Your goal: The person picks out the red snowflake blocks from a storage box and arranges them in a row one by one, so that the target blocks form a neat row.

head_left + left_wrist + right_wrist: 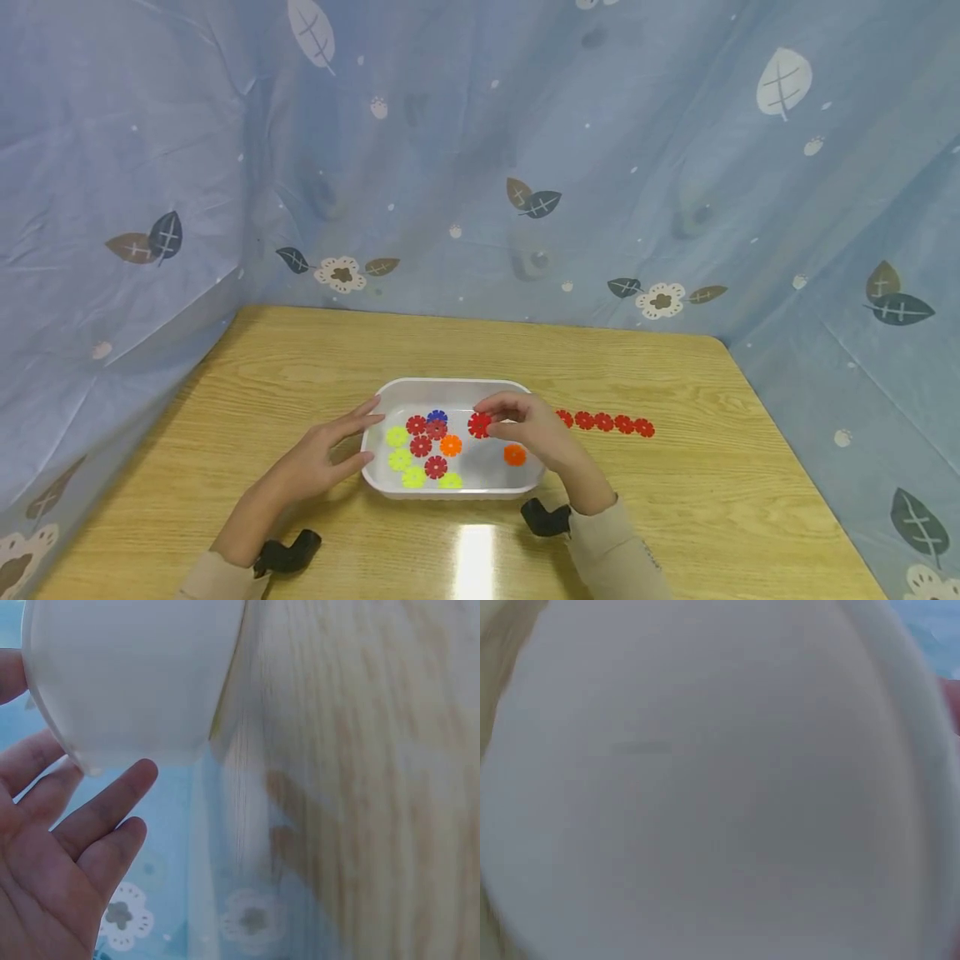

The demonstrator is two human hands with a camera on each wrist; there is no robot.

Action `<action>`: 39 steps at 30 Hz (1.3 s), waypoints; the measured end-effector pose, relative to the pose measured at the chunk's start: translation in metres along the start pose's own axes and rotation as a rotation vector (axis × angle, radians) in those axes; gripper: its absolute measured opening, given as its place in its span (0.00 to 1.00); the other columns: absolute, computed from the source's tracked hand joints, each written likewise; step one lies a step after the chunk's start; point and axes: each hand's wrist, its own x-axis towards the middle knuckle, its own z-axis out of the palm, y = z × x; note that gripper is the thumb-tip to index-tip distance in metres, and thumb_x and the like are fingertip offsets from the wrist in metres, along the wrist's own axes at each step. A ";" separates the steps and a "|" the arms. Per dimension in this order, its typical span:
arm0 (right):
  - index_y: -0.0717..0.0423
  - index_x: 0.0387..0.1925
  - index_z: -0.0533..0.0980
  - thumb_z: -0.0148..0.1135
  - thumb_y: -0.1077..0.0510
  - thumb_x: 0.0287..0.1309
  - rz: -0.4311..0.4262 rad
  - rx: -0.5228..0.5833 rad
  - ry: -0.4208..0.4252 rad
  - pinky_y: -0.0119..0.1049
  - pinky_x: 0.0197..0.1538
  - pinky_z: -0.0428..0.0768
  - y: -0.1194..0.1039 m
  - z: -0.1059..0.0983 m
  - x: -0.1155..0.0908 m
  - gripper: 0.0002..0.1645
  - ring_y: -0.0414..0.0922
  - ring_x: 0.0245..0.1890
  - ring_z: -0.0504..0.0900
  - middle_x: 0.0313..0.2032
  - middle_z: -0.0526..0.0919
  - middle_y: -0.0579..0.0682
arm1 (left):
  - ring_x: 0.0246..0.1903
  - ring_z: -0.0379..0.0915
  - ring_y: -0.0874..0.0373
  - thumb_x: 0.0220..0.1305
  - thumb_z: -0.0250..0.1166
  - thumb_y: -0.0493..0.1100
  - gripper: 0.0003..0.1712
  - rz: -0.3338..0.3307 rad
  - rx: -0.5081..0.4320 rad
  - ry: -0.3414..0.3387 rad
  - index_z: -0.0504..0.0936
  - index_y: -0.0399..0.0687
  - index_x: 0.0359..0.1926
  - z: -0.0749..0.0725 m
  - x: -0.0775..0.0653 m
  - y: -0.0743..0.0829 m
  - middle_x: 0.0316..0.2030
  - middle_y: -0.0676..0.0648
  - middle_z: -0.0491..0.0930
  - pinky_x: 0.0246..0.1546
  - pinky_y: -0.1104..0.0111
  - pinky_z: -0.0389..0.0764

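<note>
A white plastic tub (454, 493) stands on the table with several small notched discs in it, some yellow (400, 459), some dark red (421, 446), two orange (451, 446) and one blue (437, 415). Over its right half, my right hand (525, 423) pinches a bright red notched disc (479, 425) between thumb and fingers. My left hand (318, 454) rests on the tub's left end with its fingers spread. In the left wrist view, its fingers (112, 802) lie by the rim. The tub's outer wall (705, 787) fills the right wrist view, hiding most of that hand.
A row of several red discs (604, 422) lies on the wooden table (720, 467) just right of the tub, its near end partly behind the right hand. Blue patterned cloth (465, 167) hangs around the table's back and sides. Each wrist wears a black device (546, 518).
</note>
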 end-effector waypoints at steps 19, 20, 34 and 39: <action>0.77 0.56 0.67 0.59 0.70 0.57 0.067 0.254 0.395 0.26 0.47 0.81 0.055 -0.077 -0.062 0.25 0.35 0.42 0.79 0.41 0.80 0.41 | 0.67 0.59 0.46 0.63 0.63 0.49 0.28 0.010 0.003 0.003 0.72 0.49 0.64 0.001 -0.001 -0.003 0.71 0.48 0.59 0.61 0.47 0.68; 0.77 0.56 0.67 0.58 0.71 0.58 0.085 0.260 0.407 0.26 0.47 0.81 0.058 -0.078 -0.063 0.25 0.35 0.42 0.79 0.41 0.80 0.41 | 0.67 0.59 0.46 0.63 0.63 0.49 0.28 0.007 0.003 0.003 0.72 0.49 0.64 0.001 -0.001 -0.003 0.71 0.49 0.59 0.61 0.47 0.68; 0.69 0.52 0.75 0.63 0.66 0.55 0.294 -0.021 0.390 0.24 0.40 0.78 0.079 -0.079 -0.059 0.21 0.34 0.35 0.78 0.41 0.82 0.51 | 0.67 0.59 0.45 0.63 0.63 0.49 0.29 -0.004 -0.001 -0.003 0.71 0.49 0.64 -0.001 0.000 -0.002 0.71 0.47 0.59 0.61 0.46 0.67; 0.68 0.49 0.77 0.63 0.67 0.55 0.284 -0.110 0.383 0.26 0.29 0.75 0.079 -0.075 -0.059 0.18 0.35 0.29 0.75 0.37 0.83 0.53 | 0.67 0.59 0.45 0.63 0.63 0.49 0.29 -0.008 0.003 -0.005 0.71 0.49 0.64 -0.001 -0.001 -0.002 0.71 0.47 0.59 0.61 0.46 0.67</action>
